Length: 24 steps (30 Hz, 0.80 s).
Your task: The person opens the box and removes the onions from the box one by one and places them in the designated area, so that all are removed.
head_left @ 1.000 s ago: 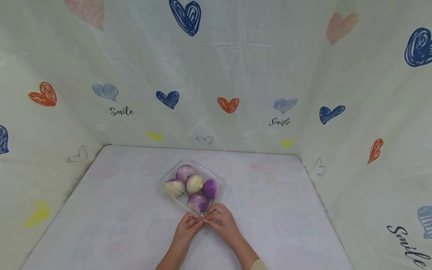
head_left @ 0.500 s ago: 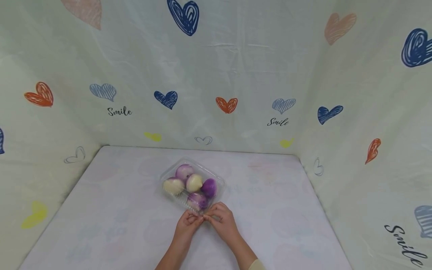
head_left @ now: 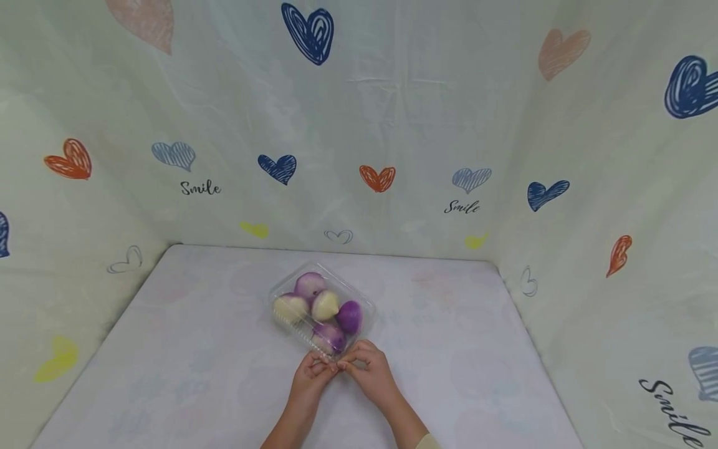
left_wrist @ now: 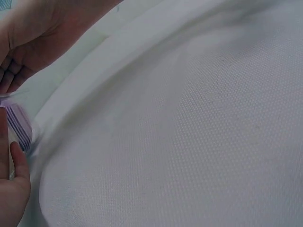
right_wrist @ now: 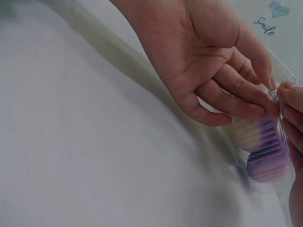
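Note:
A clear plastic clamshell box lies at a slant on the white-covered table, one corner towards me. Through its ribbed plastic show several purple-and-white bulbs, turnip- or onion-like. At that near corner, my left hand pinches the edge between thumb and fingers. My right hand pinches the same edge right beside it, thumb tips nearly meeting. In the right wrist view, the left hand's palm faces the camera, its thumb and fingertips at the thin plastic lip. The left wrist view catches the box only at its left margin.
The white table cover spreads out on both sides of the box. Behind and at both sides hangs a pale cloth backdrop printed with hearts and the word Smile. The table's far edge runs just beyond the box.
Both hands keep pinching the near corner. Their fingertips shifted slightly towards the box and then back. The head view moved a little; the bulbs kept their places in the box.

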Each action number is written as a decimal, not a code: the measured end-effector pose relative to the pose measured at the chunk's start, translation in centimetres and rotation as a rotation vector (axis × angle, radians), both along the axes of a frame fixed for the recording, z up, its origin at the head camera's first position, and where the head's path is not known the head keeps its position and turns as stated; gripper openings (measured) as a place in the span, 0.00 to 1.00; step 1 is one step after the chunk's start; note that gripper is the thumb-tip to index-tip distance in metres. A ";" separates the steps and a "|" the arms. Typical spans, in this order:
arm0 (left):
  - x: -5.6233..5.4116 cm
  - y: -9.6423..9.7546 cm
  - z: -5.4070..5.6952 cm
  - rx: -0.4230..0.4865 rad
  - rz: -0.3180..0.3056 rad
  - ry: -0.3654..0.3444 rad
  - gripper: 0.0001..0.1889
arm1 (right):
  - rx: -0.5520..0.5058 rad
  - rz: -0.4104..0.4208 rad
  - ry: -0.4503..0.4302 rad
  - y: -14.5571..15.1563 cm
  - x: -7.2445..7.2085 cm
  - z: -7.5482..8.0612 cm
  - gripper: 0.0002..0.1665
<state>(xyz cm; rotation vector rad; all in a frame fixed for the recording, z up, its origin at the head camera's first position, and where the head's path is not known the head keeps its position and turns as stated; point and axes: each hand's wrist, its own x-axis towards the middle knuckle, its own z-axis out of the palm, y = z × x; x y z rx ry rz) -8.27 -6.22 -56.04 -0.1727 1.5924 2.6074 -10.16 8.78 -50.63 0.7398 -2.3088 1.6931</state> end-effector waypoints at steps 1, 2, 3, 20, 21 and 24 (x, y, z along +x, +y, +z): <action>0.0 0.0 -0.1 -0.003 -0.001 0.001 0.11 | -0.001 0.003 -0.005 0.0 0.0 0.0 0.04; 0.0 0.0 -0.2 -0.003 -0.001 0.003 0.11 | -0.003 0.004 -0.013 0.0 0.0 0.0 0.04; -0.1 0.0 -0.3 -0.004 -0.001 0.002 0.11 | -0.005 0.006 -0.020 0.0 0.0 0.0 0.04; 0.2 -0.1 -0.1 -0.078 -0.020 -0.062 0.11 | 0.011 0.030 -0.172 0.5 -0.1 0.5 0.03; 0.3 -0.2 -0.1 -0.089 -0.025 -0.061 0.11 | 0.014 0.028 -0.171 0.6 -0.1 0.5 0.03; 0.5 -0.5 -0.1 -0.135 -0.045 -0.075 0.11 | 0.030 0.022 -0.173 0.7 0.0 0.3 0.04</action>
